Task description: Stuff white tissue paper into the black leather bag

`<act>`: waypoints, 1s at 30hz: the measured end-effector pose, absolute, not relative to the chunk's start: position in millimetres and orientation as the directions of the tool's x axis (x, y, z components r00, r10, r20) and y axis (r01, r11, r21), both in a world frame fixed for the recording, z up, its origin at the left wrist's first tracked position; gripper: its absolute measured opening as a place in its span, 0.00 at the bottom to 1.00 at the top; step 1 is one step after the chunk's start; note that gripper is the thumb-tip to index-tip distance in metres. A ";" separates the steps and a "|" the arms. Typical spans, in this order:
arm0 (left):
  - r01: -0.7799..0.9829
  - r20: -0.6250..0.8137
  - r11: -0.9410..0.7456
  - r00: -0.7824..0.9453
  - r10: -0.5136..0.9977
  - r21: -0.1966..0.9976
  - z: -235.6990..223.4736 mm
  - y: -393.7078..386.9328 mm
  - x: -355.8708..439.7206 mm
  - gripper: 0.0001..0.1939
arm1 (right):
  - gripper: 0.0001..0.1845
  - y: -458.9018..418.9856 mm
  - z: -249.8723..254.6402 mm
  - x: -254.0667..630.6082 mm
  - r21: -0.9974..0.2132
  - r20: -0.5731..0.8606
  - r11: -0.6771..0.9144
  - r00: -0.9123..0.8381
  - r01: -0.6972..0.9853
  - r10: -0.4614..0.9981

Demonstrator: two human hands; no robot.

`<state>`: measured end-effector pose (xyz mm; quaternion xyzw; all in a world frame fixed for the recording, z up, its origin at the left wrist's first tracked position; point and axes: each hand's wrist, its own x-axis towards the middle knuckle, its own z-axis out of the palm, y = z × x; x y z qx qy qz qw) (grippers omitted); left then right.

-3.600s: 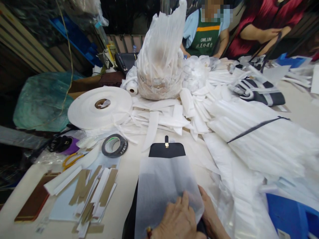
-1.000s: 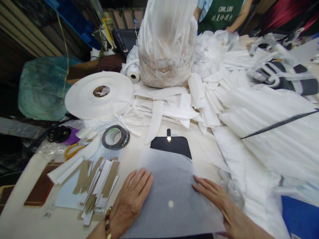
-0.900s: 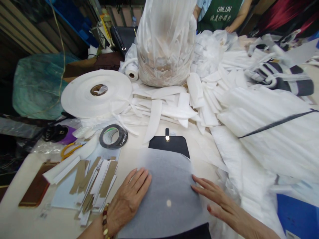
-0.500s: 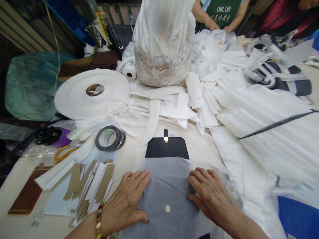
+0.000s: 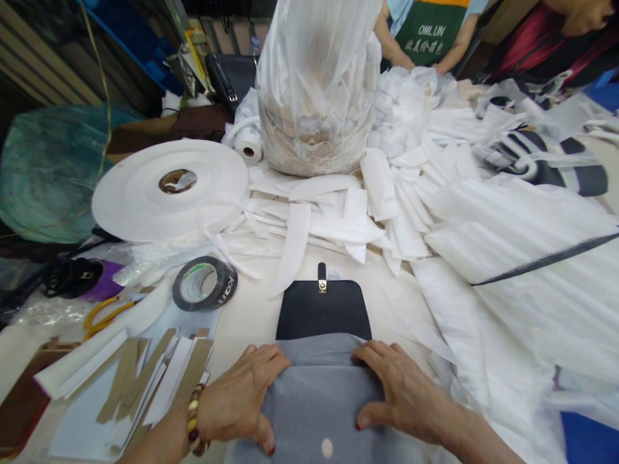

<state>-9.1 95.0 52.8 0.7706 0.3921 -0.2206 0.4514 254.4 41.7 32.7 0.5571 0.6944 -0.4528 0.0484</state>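
A black leather bag flap with a gold clasp and a short strap lies on the table in front of me. A sheet of thin translucent paper covers the dark body below it, with a crease across its top and a small round pale spot lower down. My left hand rests on the paper's left edge, its thumb apart from the fingers. On the right edge, my right hand lies with fingertips bent onto the paper and thumb spread. Neither hand grips anything visibly.
Black tape, orange-handled scissors and card strips lie left. A large white roll stands behind them. White foam pieces and a filled plastic bag are beyond the flap. Another person's hands are at the back.
The paper's top edge has shifted toward me and shows a crease, so more of the black flap is visible. Both hands remain at the paper's sides, fingers now more bent.
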 end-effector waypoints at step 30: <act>0.852 -0.777 -0.274 0.520 0.354 0.446 62.7 98.4 8.3 0.21 | 0.20 27.2 27.2 247.4 -0.600 -0.470 0.054 -0.406 0.798 0.784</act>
